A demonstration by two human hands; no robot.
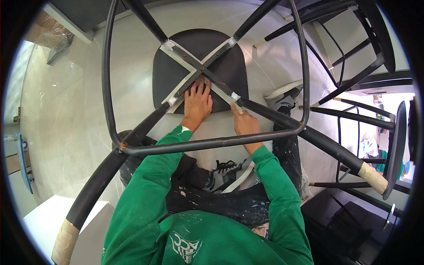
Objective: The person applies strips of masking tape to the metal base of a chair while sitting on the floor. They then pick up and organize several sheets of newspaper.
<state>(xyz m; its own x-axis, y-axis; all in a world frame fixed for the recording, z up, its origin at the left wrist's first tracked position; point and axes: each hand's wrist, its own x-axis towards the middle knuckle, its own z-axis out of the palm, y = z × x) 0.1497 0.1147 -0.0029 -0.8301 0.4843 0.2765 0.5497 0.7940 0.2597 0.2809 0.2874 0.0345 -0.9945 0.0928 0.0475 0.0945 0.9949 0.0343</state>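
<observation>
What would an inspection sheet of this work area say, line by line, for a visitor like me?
Surface: pale, veined floor.
Job's things: upturned stool, its dark seat down, legs up; pale strips along the crossed bars; tan wrapping on the two nearest leg ends.
Clutter: white box-like object, lower left; brown item in clear plastic, upper left.
Hands: left hand laid with fingers extended near the bars' crossing; right hand at the lower-right bar, forefinger extended; whether it holds anything is unclear.
Cables: nothing seen.
Surroundings: other dark stools at the right.
</observation>
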